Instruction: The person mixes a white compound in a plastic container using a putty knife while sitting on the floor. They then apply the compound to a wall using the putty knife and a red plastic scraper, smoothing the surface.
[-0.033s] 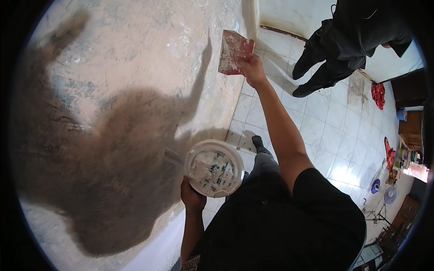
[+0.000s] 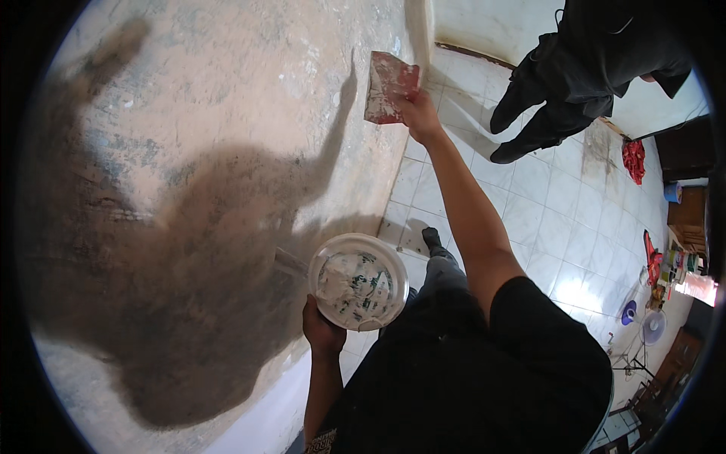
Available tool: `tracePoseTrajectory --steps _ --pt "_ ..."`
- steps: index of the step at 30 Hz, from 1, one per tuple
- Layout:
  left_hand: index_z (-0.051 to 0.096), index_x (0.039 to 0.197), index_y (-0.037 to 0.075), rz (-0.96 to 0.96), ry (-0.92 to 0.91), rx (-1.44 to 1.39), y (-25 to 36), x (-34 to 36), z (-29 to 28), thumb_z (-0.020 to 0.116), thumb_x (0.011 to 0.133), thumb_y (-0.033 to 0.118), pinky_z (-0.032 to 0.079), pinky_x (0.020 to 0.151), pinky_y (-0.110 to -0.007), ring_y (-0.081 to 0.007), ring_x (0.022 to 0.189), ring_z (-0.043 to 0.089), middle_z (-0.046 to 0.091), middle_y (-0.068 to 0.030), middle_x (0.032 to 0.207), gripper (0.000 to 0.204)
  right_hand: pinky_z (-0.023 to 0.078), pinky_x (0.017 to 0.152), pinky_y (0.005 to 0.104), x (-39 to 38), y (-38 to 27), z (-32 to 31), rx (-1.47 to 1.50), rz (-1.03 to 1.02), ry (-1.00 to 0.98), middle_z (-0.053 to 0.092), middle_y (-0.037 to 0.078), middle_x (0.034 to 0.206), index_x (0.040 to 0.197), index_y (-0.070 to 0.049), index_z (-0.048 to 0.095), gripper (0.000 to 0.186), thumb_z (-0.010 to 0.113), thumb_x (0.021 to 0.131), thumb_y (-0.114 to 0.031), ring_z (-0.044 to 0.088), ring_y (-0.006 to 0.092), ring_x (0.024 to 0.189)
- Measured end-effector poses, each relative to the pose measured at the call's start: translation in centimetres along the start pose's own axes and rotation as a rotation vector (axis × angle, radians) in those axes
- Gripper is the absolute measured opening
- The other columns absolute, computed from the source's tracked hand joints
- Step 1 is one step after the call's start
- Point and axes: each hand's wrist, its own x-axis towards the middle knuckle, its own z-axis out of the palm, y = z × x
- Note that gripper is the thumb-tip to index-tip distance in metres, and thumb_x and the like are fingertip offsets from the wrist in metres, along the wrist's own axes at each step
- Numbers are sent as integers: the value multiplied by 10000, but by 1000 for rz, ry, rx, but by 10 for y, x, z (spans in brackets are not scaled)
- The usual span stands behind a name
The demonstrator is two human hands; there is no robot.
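Note:
My right hand (image 2: 417, 113), arm stretched out, is closed on a red putty spreader (image 2: 389, 89). Pale dried filler coats much of its flat blade, which is close to the plastered wall (image 2: 219, 98); whether it touches I cannot tell. Below, my left hand (image 2: 323, 327) grips the edge of a round white plastic bucket lid (image 2: 359, 284). Whitish putty (image 2: 339, 278) lies on the lid over green markings. A pale, narrow strip (image 2: 291, 262) juts from the lid's left side toward the wall; its kind is unclear.
Another person in dark clothes (image 2: 560, 98) stands on the white tiled floor (image 2: 533, 178) at the far right. Red cloth (image 2: 634, 161), a fan (image 2: 653, 327) and assorted household items sit along the right side. My shadow (image 2: 219, 303) covers much of the wall.
The spreader and my right hand have shifted very slightly left, toward the wall. My left hand and the lid look unmoved.

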Motion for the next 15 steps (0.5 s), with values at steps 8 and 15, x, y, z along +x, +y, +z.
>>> tracePoseTrajectory --steps 8,15 --pt "446 1511 -29 27 69 -72 -21 -4 -8 309 1149 408 422 1179 -479 -323 1367 559 567 -191 1479 584 522 595 315 0 40 70 -120 -29 64 675 62 858 1085 44 650 166 619 947 -42 630 122 710" --pt "459 1487 -45 8 11 51 -8 1 -7 282 1152 401 429 1176 -479 -319 1361 564 569 -201 1468 585 659 795 381 -72 -29 92 -92 48 -182 722 119 1096 1182 85 653 217 614 1010 -41 718 205 987"
